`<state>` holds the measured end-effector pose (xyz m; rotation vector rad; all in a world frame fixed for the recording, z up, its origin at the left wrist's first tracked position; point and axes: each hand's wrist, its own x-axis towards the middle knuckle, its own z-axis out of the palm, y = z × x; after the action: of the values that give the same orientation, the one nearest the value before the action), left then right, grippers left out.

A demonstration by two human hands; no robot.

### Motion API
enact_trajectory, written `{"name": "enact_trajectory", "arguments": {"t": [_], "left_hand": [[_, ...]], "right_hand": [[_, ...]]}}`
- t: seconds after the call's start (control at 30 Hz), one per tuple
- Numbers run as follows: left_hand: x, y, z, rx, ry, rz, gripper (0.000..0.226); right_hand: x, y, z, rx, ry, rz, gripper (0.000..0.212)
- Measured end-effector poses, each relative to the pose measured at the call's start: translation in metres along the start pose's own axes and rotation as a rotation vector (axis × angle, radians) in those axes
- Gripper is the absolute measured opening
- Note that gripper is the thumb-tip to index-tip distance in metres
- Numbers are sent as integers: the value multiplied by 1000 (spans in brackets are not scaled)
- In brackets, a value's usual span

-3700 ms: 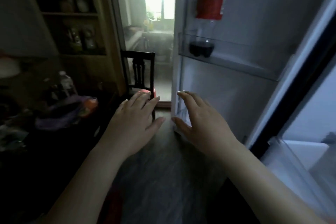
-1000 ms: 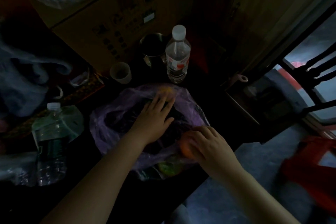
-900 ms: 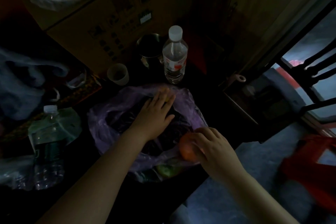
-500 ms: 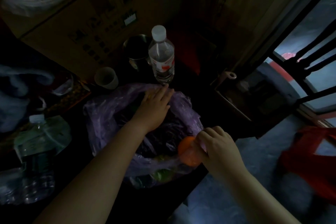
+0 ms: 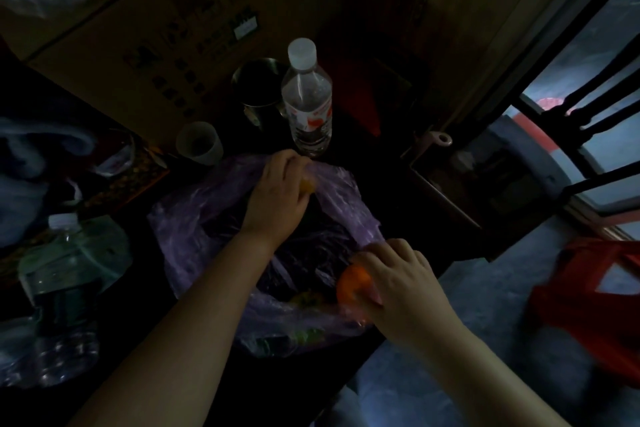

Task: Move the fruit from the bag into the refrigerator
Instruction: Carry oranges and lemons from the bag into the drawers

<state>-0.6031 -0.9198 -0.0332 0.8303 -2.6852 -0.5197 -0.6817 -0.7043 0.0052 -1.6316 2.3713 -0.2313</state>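
Orange (image 5: pixel 353 284) sits clasped in right hand (image 5: pixel 398 279) at bag's (image 5: pixel 194 229) four o'clock; left hand (image 5: pixel 277 194) curls round yellow fruit (image 5: pixel 307 186) at twelve, likely for lifting out.

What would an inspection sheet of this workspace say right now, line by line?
Surface: dark tabletop, dim and crowded.
Job's things: translucent purple plastic bag lying open; round orange fruit at its near right edge; small yellow fruit at its far rim; greenish fruit inside.
Clutter: clear plastic water bottle with white cap, steel mug, pale paper cup, large clear water jug, brown cardboard box.
Hands: left hand curled over the small yellow fruit; right hand grips the round orange fruit.
Cables: nothing seen.
Surroundings: dark wooden chair; red plastic item on grey floor.
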Motion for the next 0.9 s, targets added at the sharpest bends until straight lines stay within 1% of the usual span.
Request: {"name": "enact_trajectory", "arguments": {"t": [0.1,0.17,0.2,0.27,0.33,0.4,0.53,0.6,0.67,0.73,0.9], "left_hand": [[-11,-1,-2,20,107,-17,38],[-17,-1,-3,24,126,-60,27],[-19,-2,-3,30,111,-76,23],[-23,-4,-3,50,69,-78,19],[-23,-7,-2,70,19,-61,20],[-19,-10,0,88,-32,-60,27],[-9,-12,0,82,-110,-87,42],[-5,-11,1,63,-120,-83,43],[-3,-11,3,52,-131,-71,42],[0,-10,4,51,-147,-77,42],[6,-9,7,29,-132,-114,43]], "right_hand": [[5,-9,2,73,26,-156,34],[10,-15,9,137,-42,-206,27],[12,-17,11,150,-90,-205,27],[16,-19,13,119,-157,-179,36],[19,-19,11,99,-169,-142,39],[20,-20,6,98,-147,-114,37],[16,-16,-4,99,-185,-6,39],[13,-13,-7,124,-257,17,39],[10,-9,-7,139,-319,18,51],[8,-8,-6,116,-341,19,63],[2,-8,-2,90,-343,43,73]]}}
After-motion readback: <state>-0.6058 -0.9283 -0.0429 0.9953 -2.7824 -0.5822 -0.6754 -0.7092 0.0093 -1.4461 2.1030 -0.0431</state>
